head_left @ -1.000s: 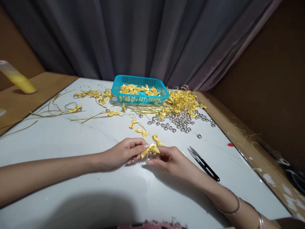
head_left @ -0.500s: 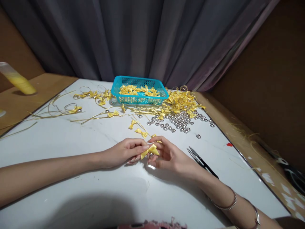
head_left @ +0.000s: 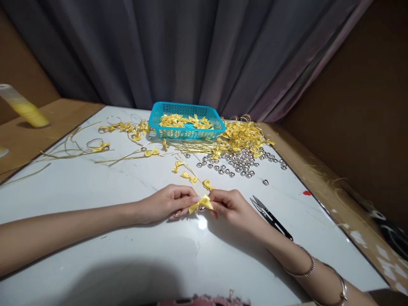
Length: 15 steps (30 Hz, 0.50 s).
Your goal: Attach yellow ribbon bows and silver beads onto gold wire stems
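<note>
Between my hands, above the white tabletop, is a yellow ribbon bow (head_left: pixel 201 204) with a small silver bead (head_left: pixel 201 208) just under its middle. My left hand (head_left: pixel 178 201) pinches the bow's left side between thumb and fingers. From the other side, my right hand (head_left: pixel 230 205) is closed with thumb and fingertips at the bow's right end. Just beyond my fingers lie loose yellow bows, one of them (head_left: pixel 188 177) near a thin gold cord (head_left: pixel 193 171). Black thread snips (head_left: pixel 271 219) rest beside my right forearm, blades pointing away.
A blue plastic basket (head_left: pixel 188 135) with yellow bows stands at the back. Right of it are a heap of bows with gold cords (head_left: pixel 244 134) and many scattered silver beads (head_left: pixel 239 160). More cords (head_left: pixel 72 146) lie left. A cone of yellow thread (head_left: pixel 27 111) stands far left.
My right hand's raised, spread fingers have come down and closed at the bow's right end, uncovering another loose bow behind. My left hand keeps its pinch in the same place.
</note>
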Tool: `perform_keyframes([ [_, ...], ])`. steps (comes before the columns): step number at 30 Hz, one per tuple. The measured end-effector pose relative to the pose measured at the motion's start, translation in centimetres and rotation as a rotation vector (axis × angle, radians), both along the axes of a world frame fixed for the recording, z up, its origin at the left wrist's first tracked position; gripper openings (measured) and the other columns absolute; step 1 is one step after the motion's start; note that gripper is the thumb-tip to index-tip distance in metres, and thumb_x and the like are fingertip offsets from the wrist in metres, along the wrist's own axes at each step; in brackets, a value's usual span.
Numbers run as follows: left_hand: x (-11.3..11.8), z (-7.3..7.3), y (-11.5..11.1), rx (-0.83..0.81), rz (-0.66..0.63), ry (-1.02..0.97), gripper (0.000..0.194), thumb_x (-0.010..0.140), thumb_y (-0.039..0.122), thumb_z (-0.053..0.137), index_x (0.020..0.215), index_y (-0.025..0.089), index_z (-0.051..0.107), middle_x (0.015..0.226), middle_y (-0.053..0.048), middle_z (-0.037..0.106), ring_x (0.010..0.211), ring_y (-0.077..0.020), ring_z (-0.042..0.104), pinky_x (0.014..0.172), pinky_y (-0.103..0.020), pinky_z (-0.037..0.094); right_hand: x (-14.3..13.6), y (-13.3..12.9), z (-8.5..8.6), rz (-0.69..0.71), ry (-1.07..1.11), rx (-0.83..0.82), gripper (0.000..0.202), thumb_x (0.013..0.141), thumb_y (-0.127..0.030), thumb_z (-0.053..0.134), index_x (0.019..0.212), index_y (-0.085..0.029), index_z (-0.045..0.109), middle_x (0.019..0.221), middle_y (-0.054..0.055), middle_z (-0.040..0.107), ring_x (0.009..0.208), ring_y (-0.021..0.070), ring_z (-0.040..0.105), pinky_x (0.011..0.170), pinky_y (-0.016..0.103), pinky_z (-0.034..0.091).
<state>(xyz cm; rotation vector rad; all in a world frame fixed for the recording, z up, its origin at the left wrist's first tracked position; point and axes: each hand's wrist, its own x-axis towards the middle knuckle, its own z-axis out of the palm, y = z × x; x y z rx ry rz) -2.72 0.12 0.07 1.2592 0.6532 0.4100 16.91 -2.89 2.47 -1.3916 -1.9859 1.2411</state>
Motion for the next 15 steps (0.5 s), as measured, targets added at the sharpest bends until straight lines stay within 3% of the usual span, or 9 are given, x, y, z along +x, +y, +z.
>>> perform_keyframes([
  [10,-0.16,0.07,0.02,0.03,-0.061,0.028,0.029,0.086,0.041,0.051,0.073,0.015,0.049,0.047,0.009,0.038,0.041,-0.0057,0.028,0.045,-0.021,0.021,0.29,0.52,-0.46,-0.039,-0.096,0.1,0.021,0.076,-0.008,0.046,0.058,-0.018,0.044,0.048,-0.006,0.04,0.049,0.0087,0.035,0.052,0.022,0.025],
  [12,-0.22,0.16,-0.1,0.039,-0.072,0.035,0.029,0.087,0.041,0.051,0.073,0.015,0.049,0.047,0.009,0.038,0.041,-0.0058,0.028,0.045,-0.022,0.021,0.44,0.53,-0.34,0.025,-0.028,-0.004,0.019,0.079,-0.011,0.046,0.061,-0.017,0.046,0.05,-0.005,0.042,0.049,0.0087,0.036,0.051,0.023,0.026],
  [15,-0.19,0.37,-0.2,0.03,-0.072,0.037,0.03,0.087,0.041,0.05,0.073,0.015,0.049,0.05,0.008,0.04,0.042,-0.0057,0.03,0.044,-0.021,0.021,0.83,0.59,-0.04,0.196,0.178,-0.299,0.008,0.082,-0.02,0.051,0.076,-0.016,0.051,0.059,-0.003,0.049,0.052,0.0088,0.042,0.052,0.023,0.031],
])
